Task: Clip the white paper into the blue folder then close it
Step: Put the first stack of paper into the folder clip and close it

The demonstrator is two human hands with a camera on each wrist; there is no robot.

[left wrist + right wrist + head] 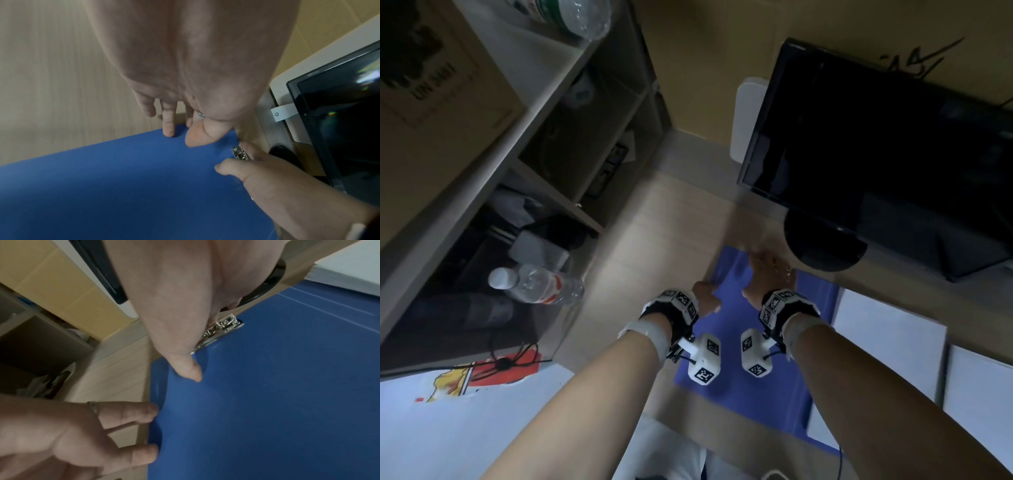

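Note:
The blue folder [756,404] lies on the wooden desk in front of me, with a metal clip [222,331] at its far edge. My left hand [707,296] is at the folder's far left corner, thumb [195,138] and one fingertip resting on the blue surface. My right hand [767,270] reaches the far edge; its fingers curl over the metal clip [239,152] while its thumb [189,369] presses on the blue surface. White paper [887,339] lies in stacks just right of the folder. No sheet shows on the folder.
A black monitor [876,130] stands at the back right, its round base [825,246] just beyond the folder. Open shelves [558,192] line the left, with a water bottle [537,284] lying in the lowest one. Bare desk [654,240] lies left of the folder.

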